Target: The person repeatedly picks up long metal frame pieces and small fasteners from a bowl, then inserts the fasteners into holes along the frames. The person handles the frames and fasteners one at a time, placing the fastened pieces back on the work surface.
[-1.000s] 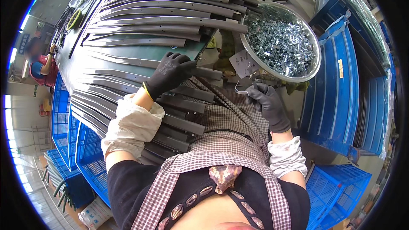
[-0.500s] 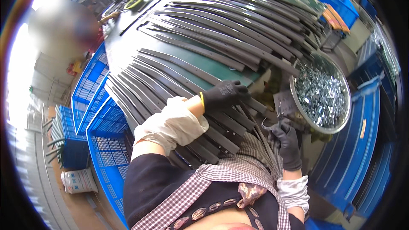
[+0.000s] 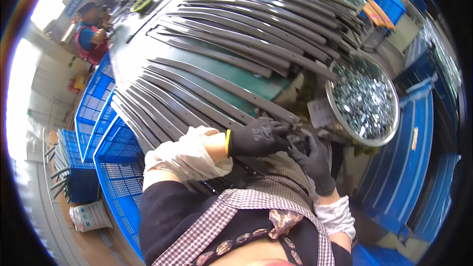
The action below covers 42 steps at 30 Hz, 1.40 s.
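Your left hand (image 3: 257,137), in a black glove w/ a yellow cuff and a white sleeve cover behind it, is curled over the near end of a long dark metal strip (image 3: 236,91) at the front edge of the surface (image 3: 231,71). Fingers are wrapped down on the strip end, so it's grasping that. Your right hand (image 3: 311,160), also black-gloved, sits just beside and slightly below the left, touching it; its fingers are bent in toward the same strip end, but can't tell if it's pinching a small part or just pressing there, as the left hand hides the contact.

The strip runs from your hands up and left across the green surface, one of many similar curved strips fanned out side by side, some hanging over the left edge.

To the right, near your right hand, a round metal bowl (image 3: 389,118) is full of small shiny clips (image 3: 364,98). A small white card (image 3: 320,113) lies between bowl and strips.

Blue plastic crates (image 3: 106,133) stand left of the surface, more blue bins (image 3: 419,157) on the right. Another person (image 3: 91,32) in a red vest works at the far left end. A white sack (image 3: 88,216) sits on the floor lower left.
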Each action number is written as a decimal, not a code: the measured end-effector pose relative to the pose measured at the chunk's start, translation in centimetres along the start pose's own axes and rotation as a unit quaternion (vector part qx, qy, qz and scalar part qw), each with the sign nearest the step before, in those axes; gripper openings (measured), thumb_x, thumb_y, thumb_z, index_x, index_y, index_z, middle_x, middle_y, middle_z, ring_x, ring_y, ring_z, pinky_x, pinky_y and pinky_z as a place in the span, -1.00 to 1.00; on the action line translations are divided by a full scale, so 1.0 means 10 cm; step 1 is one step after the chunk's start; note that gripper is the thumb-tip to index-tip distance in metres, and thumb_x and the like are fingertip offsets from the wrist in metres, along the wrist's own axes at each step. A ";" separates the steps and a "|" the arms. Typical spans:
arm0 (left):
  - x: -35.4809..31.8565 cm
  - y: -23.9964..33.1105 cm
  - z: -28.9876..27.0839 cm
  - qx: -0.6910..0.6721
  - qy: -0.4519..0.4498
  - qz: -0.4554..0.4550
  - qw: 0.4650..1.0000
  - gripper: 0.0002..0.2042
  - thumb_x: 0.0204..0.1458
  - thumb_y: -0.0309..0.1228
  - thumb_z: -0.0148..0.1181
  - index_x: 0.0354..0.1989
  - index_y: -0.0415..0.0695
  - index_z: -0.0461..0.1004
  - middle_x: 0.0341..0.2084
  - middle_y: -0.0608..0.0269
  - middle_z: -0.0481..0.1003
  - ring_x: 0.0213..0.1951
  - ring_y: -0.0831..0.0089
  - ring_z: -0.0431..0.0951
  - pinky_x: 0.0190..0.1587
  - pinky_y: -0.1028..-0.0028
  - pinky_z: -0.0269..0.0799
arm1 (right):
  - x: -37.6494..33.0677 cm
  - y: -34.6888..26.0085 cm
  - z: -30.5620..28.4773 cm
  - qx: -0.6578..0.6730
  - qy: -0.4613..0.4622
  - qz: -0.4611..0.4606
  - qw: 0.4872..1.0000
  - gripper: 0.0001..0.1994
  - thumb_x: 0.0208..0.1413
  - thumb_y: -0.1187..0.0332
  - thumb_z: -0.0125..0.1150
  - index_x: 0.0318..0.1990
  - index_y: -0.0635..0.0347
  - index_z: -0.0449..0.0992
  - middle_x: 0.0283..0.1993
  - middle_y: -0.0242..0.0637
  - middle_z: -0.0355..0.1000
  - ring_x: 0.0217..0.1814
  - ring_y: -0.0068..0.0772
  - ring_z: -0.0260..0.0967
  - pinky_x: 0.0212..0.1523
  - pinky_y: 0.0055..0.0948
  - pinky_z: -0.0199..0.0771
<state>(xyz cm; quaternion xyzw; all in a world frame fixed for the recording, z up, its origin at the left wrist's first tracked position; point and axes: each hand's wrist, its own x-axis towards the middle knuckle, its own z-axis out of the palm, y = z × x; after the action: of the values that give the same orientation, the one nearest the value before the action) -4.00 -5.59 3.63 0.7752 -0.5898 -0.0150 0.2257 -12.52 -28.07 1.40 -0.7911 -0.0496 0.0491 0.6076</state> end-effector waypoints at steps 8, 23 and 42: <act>0.05 0.06 0.08 -0.017 -0.034 0.019 0.999 -0.81 -0.08 -0.31 0.24 -0.28 -0.07 0.54 -0.16 0.12 0.48 -0.14 0.11 0.56 -0.17 0.17 0.49 | -0.04 0.19 -0.15 0.060 -0.111 0.014 0.992 -0.34 -0.03 0.34 0.56 0.26 0.29 0.43 0.13 -0.19 0.52 0.17 -0.43 0.44 0.25 -0.42 0.38; 0.01 -0.74 0.08 0.160 -0.028 -0.086 0.983 -0.55 0.02 -0.30 0.33 0.12 -0.08 0.48 -0.06 0.15 0.60 0.03 0.12 0.57 0.08 0.15 0.42 | 0.11 0.39 -0.32 0.096 0.012 0.082 0.992 -0.54 0.15 0.34 0.35 0.17 0.36 0.46 -0.21 -0.36 0.45 -0.17 -0.57 0.37 -0.06 -0.49 0.44; 0.05 -0.80 0.15 0.012 -0.029 -0.086 0.996 -0.57 0.02 -0.32 0.34 0.10 -0.10 0.53 -0.08 0.12 0.61 -0.07 0.15 0.60 0.10 0.22 0.36 | 0.60 0.81 -0.25 -0.033 -0.038 -0.054 0.997 -0.79 0.23 0.28 0.29 -0.26 0.27 0.50 -0.41 -0.19 0.48 -0.38 -0.35 0.47 -0.36 -0.28 0.40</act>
<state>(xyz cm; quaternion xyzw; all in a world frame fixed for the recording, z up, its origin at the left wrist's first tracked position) 2.99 -4.95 -0.49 0.8247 -0.5277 -0.0502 0.1971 -6.12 -31.71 -5.84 -0.8042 -0.1173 0.0447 0.5810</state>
